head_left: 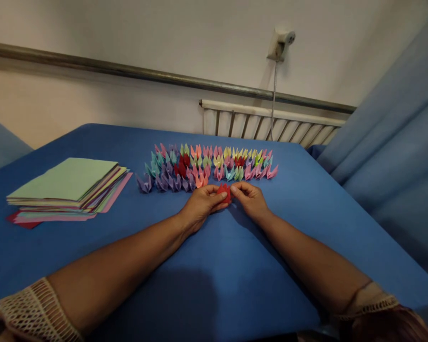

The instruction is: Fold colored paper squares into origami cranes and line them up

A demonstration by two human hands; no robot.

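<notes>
My left hand (203,204) is closed on a small red origami crane (224,191), thumb across its front and fingers behind. At its right side, my right hand (249,199) has thumb and forefinger pinched together at the paper's edge; the fingertips partly hide what they grip. Just beyond both hands stand several rows of folded paper cranes (171,181) in purple, blue, pink, red, yellow and green. An orange crane (201,179) is close behind my left hand.
A stack of coloured paper sheets (67,180), pale green on top, lies at the left of the blue-covered table (157,294). Behind the table are a radiator (271,118), a metal rail (135,71) and a wall socket with a plug and cord (281,45). Blue curtain (388,128) hangs at right.
</notes>
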